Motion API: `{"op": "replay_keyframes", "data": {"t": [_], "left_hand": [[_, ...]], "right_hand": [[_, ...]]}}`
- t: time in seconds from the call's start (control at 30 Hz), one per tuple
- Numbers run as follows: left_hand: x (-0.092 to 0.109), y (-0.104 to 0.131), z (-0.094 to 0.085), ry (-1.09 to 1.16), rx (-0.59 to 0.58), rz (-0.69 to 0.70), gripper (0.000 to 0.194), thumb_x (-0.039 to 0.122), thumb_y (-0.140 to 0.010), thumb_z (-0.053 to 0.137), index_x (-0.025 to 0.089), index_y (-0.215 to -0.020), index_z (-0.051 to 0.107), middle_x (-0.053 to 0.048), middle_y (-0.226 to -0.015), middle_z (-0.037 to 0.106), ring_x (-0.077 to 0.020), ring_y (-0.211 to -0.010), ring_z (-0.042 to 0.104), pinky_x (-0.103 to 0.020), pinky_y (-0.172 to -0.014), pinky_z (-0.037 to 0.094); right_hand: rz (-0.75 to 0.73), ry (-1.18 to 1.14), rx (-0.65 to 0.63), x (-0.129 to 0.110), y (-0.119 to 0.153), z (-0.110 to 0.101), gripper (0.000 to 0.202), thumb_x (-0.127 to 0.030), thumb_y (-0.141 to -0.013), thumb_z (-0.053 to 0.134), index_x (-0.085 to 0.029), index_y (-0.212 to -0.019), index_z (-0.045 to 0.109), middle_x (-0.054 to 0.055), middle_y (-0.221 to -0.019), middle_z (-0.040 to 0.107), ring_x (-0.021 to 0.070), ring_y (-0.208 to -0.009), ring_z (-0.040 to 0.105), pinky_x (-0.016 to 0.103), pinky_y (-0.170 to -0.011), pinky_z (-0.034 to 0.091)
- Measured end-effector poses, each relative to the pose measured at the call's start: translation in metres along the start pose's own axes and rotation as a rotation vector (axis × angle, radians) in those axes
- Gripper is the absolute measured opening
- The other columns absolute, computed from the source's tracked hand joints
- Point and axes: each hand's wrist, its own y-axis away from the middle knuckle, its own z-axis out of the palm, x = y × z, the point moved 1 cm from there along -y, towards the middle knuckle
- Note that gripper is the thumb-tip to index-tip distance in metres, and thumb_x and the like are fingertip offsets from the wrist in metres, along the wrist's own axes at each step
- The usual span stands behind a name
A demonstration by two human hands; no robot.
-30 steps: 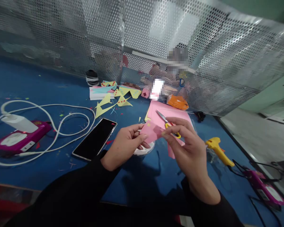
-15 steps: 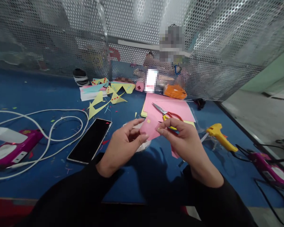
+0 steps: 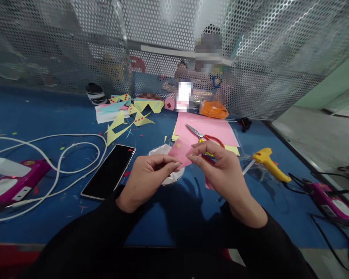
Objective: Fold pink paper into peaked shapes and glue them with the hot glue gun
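A small piece of pink paper (image 3: 180,152) with a yellow square on its upper part is held up between my hands. My left hand (image 3: 151,176) pinches its lower left edge between thumb and fingers. On the other side, my right hand (image 3: 221,170) grips the right edge with thumb and forefinger. Under the paper and behind my left fingers sits a crumpled white round thing (image 3: 174,178), partly hidden. Scissors (image 3: 202,135) with red and yellow handles lie just beyond my right hand on a stack of pink sheets (image 3: 218,126).
Left of my hands lie a phone (image 3: 109,170), a white cable (image 3: 97,162) and a purple power strip (image 3: 20,180). Yellow paper cutouts (image 3: 116,128) are at the back. A yellow glue gun (image 3: 269,164) and another purple power strip (image 3: 331,203) are at right. Perforated metal mesh (image 3: 168,35) stands behind.
My left fingers have closed down onto the pink paper's lower edge, and the paper has tilted. More of the white round thing shows. The view has shifted slightly.
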Motion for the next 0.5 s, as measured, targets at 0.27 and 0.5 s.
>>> {"op": "replay_keyframes", "data": {"t": [0.27, 0.5], "left_hand": [[0.000, 0.001, -0.001, 0.020, 0.088, 0.000, 0.013, 0.031, -0.079, 0.076, 0.019, -0.081, 0.081, -0.004, -0.078, 0.078, -0.0155, -0.070, 0.067, -0.024, -0.064, 0.052], [-0.002, 0.001, -0.002, 0.021, 0.071, 0.029, 0.014, 0.033, -0.078, 0.078, 0.020, -0.082, 0.081, -0.004, -0.077, 0.078, -0.0157, -0.068, 0.067, -0.025, -0.062, 0.052]], "right_hand": [[-0.090, 0.018, 0.062, -0.003, 0.007, 0.009, 0.005, -0.025, -0.086, 0.069, -0.025, -0.080, 0.070, 0.006, -0.115, 0.072, 0.0246, -0.118, 0.062, 0.049, -0.105, 0.045], [-0.141, 0.066, 0.086, -0.002, 0.011, 0.017, 0.005, -0.024, -0.087, 0.069, -0.026, -0.082, 0.070, 0.006, -0.115, 0.073, 0.0257, -0.118, 0.062, 0.053, -0.107, 0.041]]}}
